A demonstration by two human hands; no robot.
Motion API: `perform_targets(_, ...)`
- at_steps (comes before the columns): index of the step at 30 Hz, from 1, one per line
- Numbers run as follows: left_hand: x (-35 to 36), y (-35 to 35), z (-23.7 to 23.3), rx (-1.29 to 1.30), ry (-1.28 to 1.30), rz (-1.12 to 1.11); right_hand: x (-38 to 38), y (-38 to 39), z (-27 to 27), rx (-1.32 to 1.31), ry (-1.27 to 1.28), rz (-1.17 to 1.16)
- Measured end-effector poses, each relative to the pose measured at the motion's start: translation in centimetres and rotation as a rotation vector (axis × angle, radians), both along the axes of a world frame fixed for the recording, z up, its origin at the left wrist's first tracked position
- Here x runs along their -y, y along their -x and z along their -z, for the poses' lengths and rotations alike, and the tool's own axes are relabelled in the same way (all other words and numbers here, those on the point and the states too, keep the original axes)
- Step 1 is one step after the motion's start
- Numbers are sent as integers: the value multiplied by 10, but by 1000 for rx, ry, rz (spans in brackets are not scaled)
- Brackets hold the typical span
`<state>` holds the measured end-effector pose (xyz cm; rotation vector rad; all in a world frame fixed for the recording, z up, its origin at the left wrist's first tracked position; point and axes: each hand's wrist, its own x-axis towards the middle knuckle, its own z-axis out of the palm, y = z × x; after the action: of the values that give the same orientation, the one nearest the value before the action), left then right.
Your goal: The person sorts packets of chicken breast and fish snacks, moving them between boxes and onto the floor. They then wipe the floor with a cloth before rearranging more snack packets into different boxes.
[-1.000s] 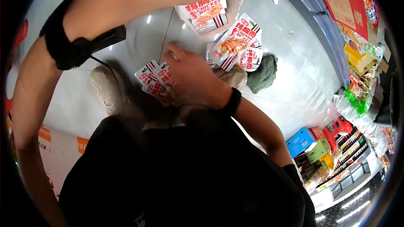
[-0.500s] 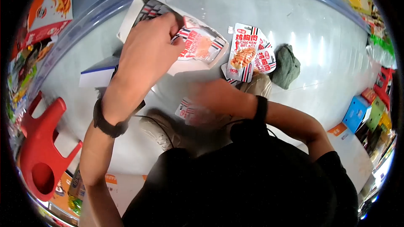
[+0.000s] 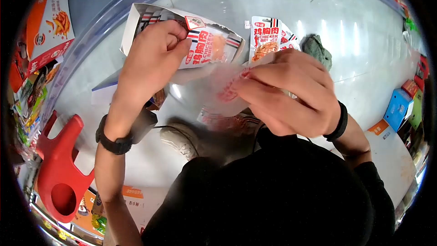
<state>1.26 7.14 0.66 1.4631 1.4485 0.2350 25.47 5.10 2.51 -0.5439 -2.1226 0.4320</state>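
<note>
My left hand (image 3: 157, 52) is over a white open carton (image 3: 129, 31), its fingers closed at the edge of a chicken breast packet (image 3: 210, 48) lying in the carton's right part. More striped packets stand in rows behind those fingers. To the right, my right hand (image 3: 291, 93) pinches another chicken breast packet (image 3: 230, 87), smeared by motion, in front of the carton. Beyond that hand, several similar packets (image 3: 265, 38) lie overlapped on the floor, partly hidden by it. Lower down, near my feet, more packets (image 3: 218, 120) show dimly.
A dark green cloth (image 3: 317, 51) lies right of the packets. At left are a red plastic stool (image 3: 59, 168) and a printed orange-and-white box (image 3: 51, 23). A blue box (image 3: 398, 109) stands at right among packaged goods. My shoe (image 3: 180, 141) is below the carton.
My right hand has risen from near my feet, moving right and up with a packet in its fingers. My left hand stays at the carton. The view has shifted slightly.
</note>
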Motion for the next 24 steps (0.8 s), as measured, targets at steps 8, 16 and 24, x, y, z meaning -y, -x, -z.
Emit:
perform_targets(8, 1, 3, 3, 46, 99, -32, 2, 5, 13, 21, 10, 72)
perform_targets(16, -2, 0, -6, 70, 209, -26, 9, 31, 63, 58, 261, 130)
perform_targets(24, -9, -5, -16, 209, 280, -93, 20, 54, 87, -94, 390, -31)
